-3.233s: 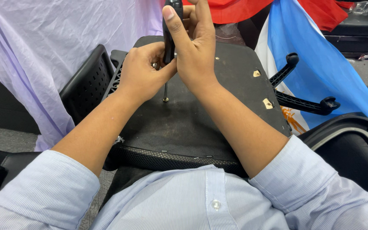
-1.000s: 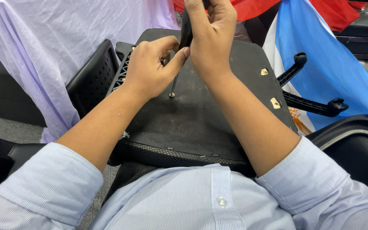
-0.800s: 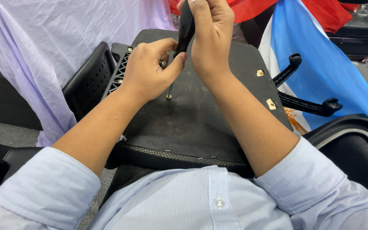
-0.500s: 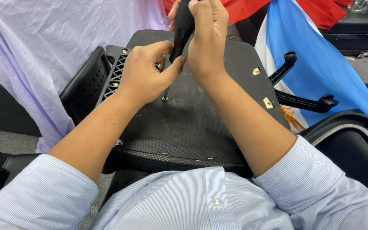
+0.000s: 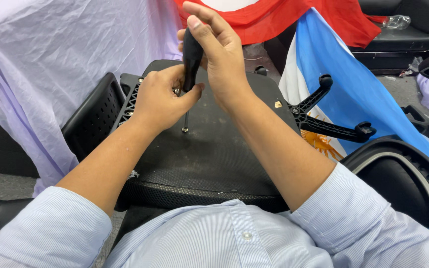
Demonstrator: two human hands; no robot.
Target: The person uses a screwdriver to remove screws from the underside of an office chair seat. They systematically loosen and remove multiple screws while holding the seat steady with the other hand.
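Note:
A black chair seat (image 5: 209, 154) lies upside down across my lap. A black-handled screwdriver (image 5: 191, 62) stands nearly upright on it, its thin shaft ending on a small metal screw (image 5: 185, 129) in the seat's underside. My right hand (image 5: 219, 59) grips the top of the handle, thumb along its side. Lower down, my left hand (image 5: 160, 101) wraps the handle's base and the shaft, with another small metal piece between its fingers.
A black perforated chair part (image 5: 93, 116) lies to the left against a lilac cloth (image 5: 60, 64). A black star base with casters (image 5: 331, 121) lies on a blue and white flag (image 5: 353, 84) at right. A curved black chair frame (image 5: 403, 173) is near right; red cloth behind.
The view has tilted down, so the seat and hands sit lower in the frame. The screwdriver has gone from leaning to nearly upright, still on the same screw, both hands still on it.

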